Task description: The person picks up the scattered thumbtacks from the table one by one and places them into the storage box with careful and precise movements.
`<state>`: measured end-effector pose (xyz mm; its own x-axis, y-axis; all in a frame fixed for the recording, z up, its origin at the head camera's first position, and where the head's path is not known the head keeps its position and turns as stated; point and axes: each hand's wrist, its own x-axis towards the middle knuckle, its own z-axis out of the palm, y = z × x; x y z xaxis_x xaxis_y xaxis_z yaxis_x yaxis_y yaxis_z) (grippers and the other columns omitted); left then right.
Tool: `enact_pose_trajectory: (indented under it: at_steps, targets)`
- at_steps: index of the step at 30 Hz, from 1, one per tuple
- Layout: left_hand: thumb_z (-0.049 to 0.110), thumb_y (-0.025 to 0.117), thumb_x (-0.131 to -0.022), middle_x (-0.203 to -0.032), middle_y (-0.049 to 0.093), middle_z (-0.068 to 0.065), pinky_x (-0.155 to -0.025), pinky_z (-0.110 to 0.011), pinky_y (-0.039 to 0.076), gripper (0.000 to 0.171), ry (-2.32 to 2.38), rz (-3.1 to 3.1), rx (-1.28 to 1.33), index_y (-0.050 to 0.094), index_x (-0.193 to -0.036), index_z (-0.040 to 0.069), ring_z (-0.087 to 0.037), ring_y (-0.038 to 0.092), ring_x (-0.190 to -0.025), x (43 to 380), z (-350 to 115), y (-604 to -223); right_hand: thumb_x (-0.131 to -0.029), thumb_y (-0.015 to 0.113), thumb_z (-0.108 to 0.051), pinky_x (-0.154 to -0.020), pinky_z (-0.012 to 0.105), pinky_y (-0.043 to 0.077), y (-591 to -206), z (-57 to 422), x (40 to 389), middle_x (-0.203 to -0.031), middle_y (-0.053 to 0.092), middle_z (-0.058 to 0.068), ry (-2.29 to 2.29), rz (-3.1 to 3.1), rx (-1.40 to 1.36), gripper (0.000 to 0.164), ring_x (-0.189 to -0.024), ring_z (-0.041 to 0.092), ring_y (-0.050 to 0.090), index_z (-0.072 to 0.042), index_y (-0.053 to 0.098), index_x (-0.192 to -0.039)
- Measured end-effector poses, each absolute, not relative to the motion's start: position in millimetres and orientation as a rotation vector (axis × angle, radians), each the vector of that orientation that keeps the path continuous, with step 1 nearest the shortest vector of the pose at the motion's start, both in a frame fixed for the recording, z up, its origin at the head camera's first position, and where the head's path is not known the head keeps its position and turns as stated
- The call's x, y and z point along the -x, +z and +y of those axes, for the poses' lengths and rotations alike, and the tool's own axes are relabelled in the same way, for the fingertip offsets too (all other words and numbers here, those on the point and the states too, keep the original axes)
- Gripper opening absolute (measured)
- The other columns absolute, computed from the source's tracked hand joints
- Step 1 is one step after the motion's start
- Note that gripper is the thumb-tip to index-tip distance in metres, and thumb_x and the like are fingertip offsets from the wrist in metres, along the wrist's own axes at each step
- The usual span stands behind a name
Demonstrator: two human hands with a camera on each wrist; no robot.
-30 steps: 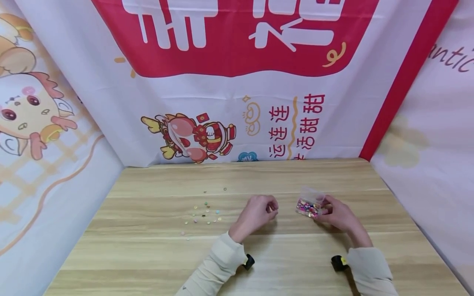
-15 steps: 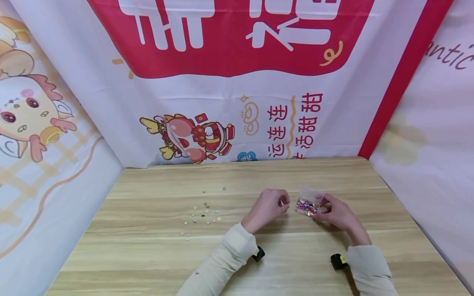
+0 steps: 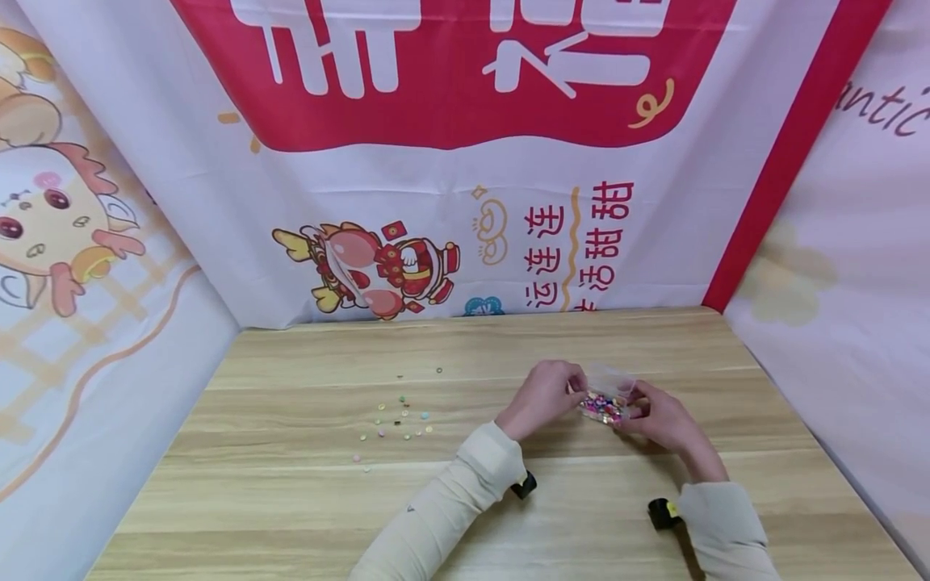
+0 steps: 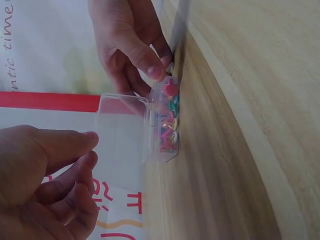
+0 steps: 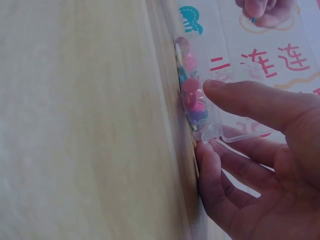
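A small clear plastic box [image 3: 603,407] with its lid [image 4: 121,127] raised stands on the table, filled with colourful small pieces [image 5: 191,90]. My right hand [image 3: 663,420] holds it at its right end, thumb on one side and fingers on the other. Beside the box's left side, my left hand [image 3: 546,397] has thumb and forefinger tips together. In the right wrist view, a tiny teal piece [image 5: 253,20] shows at the left hand's fingertips; its exact kind is too small to tell. In the left wrist view, the left hand [image 4: 47,185] is apart from the lid.
Several tiny pale and coloured pieces [image 3: 407,415] lie scattered on the wooden table [image 3: 291,500] left of the hands. A printed cloth [image 3: 450,186] hangs behind the table's back edge, with more cloth at both sides.
My left hand has moved right and slightly away from me, up to the box. The right hand and box have stayed in place.
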<state>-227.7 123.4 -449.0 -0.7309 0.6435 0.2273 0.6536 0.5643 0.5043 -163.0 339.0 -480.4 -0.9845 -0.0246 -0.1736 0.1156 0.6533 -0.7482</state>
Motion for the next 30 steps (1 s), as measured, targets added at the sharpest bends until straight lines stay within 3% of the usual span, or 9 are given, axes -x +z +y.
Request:
enact_pose_trajectory:
  at_steps: [16,30]
  targets:
    - [0.018,0.072,-0.088,-0.081,0.069,0.008,-0.064,-0.012,0.041,0.003,-0.862,-2.815,1.157,0.072,-0.086,0.015,-0.001,0.055,-0.071,235,137,-454,-0.081,0.080,-0.023,-0.065,0.032,0.050,-482,341,164,-0.120,0.058,0.020,-1.234,2.701,-0.108,0.067,-0.092,0.024,0.058,-0.001,0.047,-0.134]
    - [0.015,0.071,-0.087,-0.083,0.069,0.007,-0.064,-0.012,0.043,0.002,-0.935,-2.797,1.149,0.071,-0.087,0.017,-0.002,0.057,-0.072,236,141,-460,-0.081,0.079,-0.016,-0.065,0.029,0.050,-485,341,166,-0.107,0.062,0.018,-1.262,2.710,-0.068,0.063,-0.092,0.024,0.059,0.001,0.047,-0.133]
